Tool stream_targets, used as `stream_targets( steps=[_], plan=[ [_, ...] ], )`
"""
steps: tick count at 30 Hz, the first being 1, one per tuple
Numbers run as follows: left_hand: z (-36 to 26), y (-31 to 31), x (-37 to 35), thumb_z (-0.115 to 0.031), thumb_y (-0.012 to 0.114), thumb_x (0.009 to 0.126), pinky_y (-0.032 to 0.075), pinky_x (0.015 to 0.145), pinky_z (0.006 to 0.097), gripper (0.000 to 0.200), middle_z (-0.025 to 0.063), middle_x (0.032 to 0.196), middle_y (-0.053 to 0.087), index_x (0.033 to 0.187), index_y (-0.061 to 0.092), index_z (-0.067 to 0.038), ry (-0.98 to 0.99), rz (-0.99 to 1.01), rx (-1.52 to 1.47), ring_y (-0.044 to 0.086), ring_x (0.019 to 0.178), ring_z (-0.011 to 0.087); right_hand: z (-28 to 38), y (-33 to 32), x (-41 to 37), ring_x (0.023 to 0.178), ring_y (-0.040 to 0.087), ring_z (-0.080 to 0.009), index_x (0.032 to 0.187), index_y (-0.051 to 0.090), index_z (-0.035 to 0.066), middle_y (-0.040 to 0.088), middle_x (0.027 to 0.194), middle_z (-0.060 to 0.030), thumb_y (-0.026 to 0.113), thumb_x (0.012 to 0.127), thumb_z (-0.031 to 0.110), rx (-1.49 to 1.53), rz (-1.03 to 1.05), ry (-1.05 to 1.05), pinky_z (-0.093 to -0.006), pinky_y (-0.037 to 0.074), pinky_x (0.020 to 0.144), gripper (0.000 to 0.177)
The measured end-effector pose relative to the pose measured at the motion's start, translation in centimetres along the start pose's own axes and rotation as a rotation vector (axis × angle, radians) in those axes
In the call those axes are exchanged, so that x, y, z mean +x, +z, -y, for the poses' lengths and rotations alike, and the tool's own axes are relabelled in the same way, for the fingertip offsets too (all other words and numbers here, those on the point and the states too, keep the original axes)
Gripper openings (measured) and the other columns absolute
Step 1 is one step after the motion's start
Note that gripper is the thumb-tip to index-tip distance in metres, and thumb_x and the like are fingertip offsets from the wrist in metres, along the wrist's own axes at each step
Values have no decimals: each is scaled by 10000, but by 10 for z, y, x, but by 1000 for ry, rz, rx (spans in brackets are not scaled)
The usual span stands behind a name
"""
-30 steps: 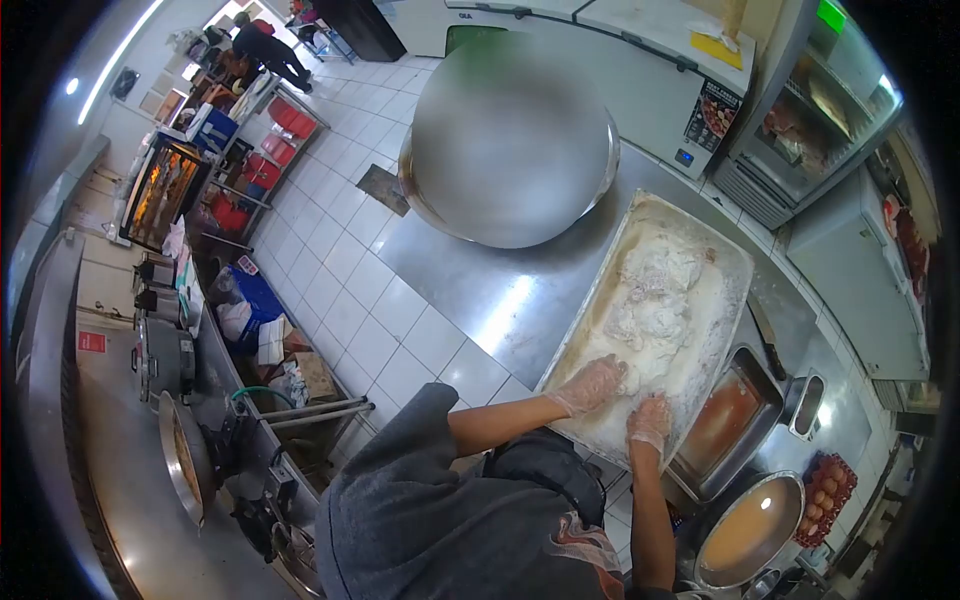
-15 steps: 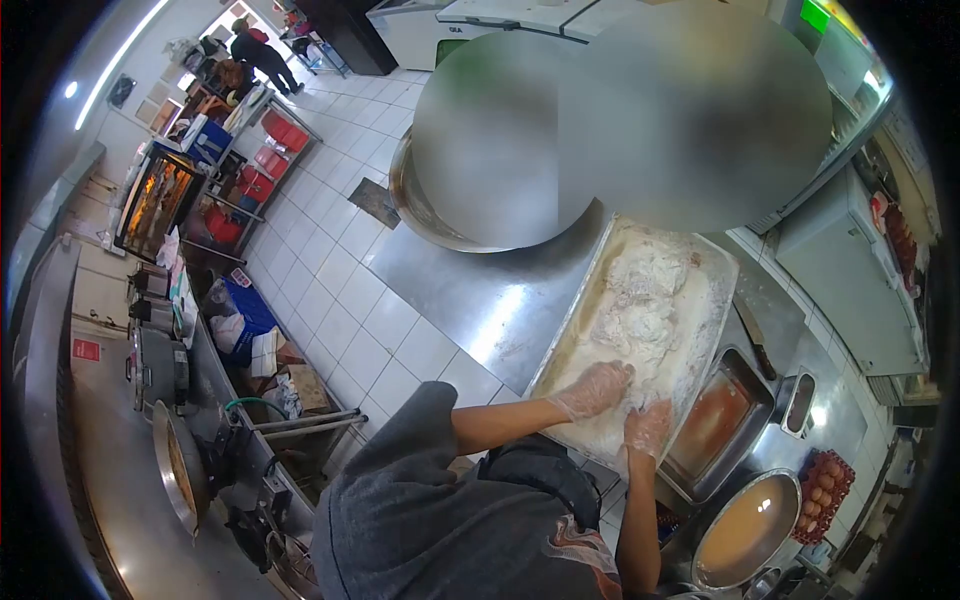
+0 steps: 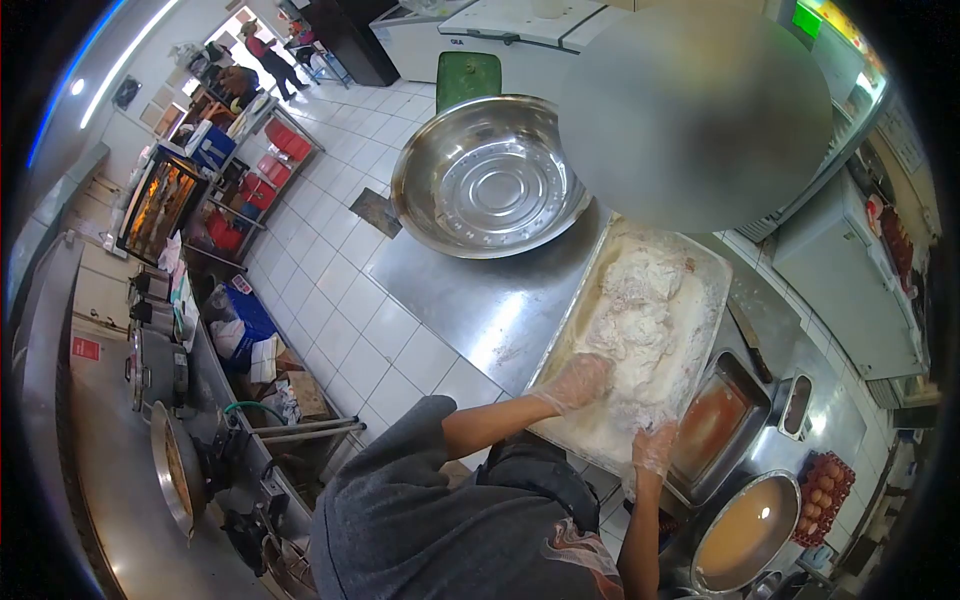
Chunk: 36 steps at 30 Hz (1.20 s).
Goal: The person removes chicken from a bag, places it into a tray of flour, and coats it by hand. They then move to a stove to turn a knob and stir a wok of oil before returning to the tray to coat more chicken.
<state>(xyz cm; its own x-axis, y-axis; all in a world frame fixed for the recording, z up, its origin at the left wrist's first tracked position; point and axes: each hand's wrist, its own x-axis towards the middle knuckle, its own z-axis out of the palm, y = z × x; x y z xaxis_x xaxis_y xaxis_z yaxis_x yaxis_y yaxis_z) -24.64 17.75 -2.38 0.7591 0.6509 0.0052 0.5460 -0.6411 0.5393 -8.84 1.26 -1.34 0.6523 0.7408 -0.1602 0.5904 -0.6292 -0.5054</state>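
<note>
A wide metal tray (image 3: 712,300) holds white flour and several lumpy flour-coated pieces (image 3: 640,325), which look like meat. My left hand (image 3: 584,384), in a clear plastic glove, is in the flour at the tray's left side, beside the pieces; its fingertips are hard to make out. At the near right part of the tray is my right hand (image 3: 655,447), also gloved. Its fingers curl against a flour-coated piece (image 3: 640,414), partly hidden by flour and glove.
A large steel bowl (image 3: 420,215) stands beyond the tray on the steel table (image 3: 450,290). To the right are a knife (image 3: 748,338), a pan with reddish liquid (image 3: 762,385), a bowl of orange-yellow liquid (image 3: 740,530) and an egg tray (image 3: 826,500). A distant person (image 3: 270,60) stands at the back.
My left hand has drawn back to the left, away from my right hand. My right hand has shifted slightly toward me. The distant person has moved a little.
</note>
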Motion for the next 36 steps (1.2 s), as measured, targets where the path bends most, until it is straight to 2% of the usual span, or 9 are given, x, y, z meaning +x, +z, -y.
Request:
stream_targets(
  steps=[3,6,12,13,18,22,26,33,36],
  plan=[
    [-1,16,-3,-234,665,750,532,665,439,230,196,777,641,825,617,-22,44,-34,122,662,768,352,-33,27,-7,1106,554,-482,1145,544,-137,580,1119,-353,714,766,159,-206,-102,-92,-467,442,974,510],
    [-30,7,-2,-225,656,763,534,673,431,200,188,787,647,812,637,-32,89,-14,111,666,774,337,25,-10,-5,1109,553,-473,1152,568,-106,583,1132,-342,702,777,138,7,120,132,-477,438,979,468],
    [-98,-5,-7,-75,580,796,520,663,433,87,157,774,635,834,648,-38,394,-74,76,642,723,329,-17,-51,-36,1160,538,-396,1168,621,-5,581,1225,-238,667,834,138,265,-223,-287,-448,424,1026,367],
    [-141,-31,-12,-94,585,844,514,664,429,119,173,813,654,898,666,-25,200,47,126,635,711,335,-28,-75,-57,1156,538,-396,1154,623,7,571,1218,-231,635,864,158,393,-337,-279,-454,425,1021,327],
    [-317,-25,-37,-102,737,824,542,740,327,156,116,922,738,966,726,-39,281,157,-153,701,803,225,-104,-170,-173,1081,588,-294,1070,712,95,648,1136,-120,658,850,173,516,-645,102,-395,483,962,240],
    [-418,44,-65,-149,744,837,541,759,316,199,104,937,727,1005,722,-43,740,216,-165,694,826,210,-199,-217,-276,1049,591,-273,1004,730,101,650,1066,-121,651,891,256,311,-927,147,-377,481,938,208],
    [-515,125,-113,-188,731,843,543,753,341,188,136,939,707,986,712,-65,1013,474,-183,690,830,259,-263,-232,-372,1052,586,-318,990,726,92,645,1068,-150,671,858,239,106,-1038,580,-427,465,949,206],
    [-586,316,-178,-136,651,850,535,804,454,150,199,909,689,958,684,-38,1499,884,-141,677,879,361,-383,-189,-477,1005,623,-418,1004,696,26,667,1022,-238,705,764,182,304,-591,1032,-459,489,911,286],
    [-592,384,-184,-165,642,855,544,827,458,197,204,950,702,986,703,-32,1699,1055,123,689,914,352,-406,-169,-487,978,619,-424,1040,629,-10,645,1007,-265,718,772,166,302,-460,994,-454,505,853,333]
  ],
)
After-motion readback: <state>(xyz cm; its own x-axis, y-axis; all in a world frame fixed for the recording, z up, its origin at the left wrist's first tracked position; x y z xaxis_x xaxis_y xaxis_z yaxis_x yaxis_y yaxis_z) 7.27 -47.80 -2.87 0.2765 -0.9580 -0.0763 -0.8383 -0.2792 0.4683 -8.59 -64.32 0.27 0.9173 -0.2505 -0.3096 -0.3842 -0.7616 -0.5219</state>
